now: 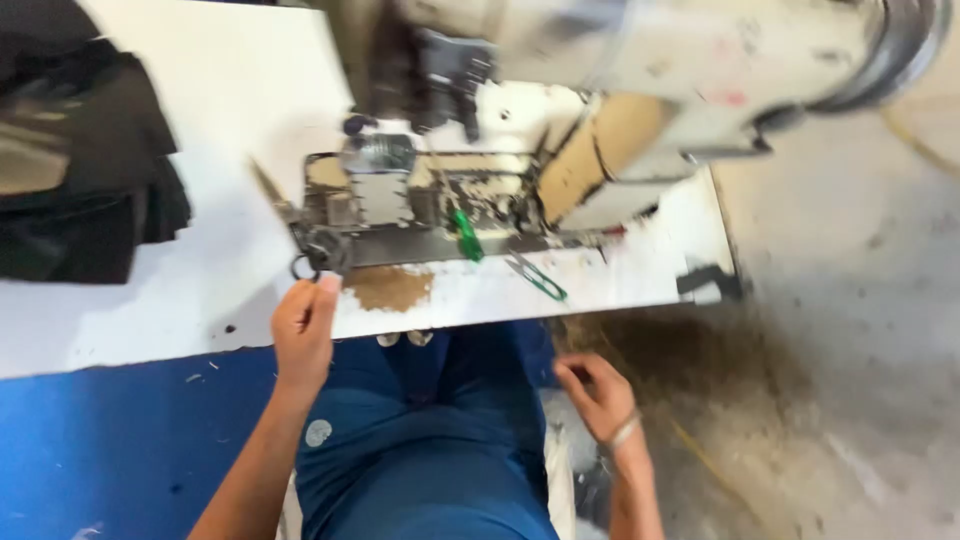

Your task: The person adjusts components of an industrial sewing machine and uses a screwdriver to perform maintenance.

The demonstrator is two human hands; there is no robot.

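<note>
1. Scissors [305, 240] lie at the white table's [200, 150] front edge; left hand [303, 330] pinches their handle loops.
2. Right hand [595, 392] hangs loosely curled, empty, beside the lap.
3. Risk: the fingertip hold may slip, dropping the scissors.

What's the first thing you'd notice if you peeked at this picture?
The big cream sewing machine stretching over the white table at the top. Just below it, the left hand reaches up to black-handled scissors at the table's edge, while the right hand hangs low beside the blue-clad lap. Dark fabric lies piled far left.
</note>
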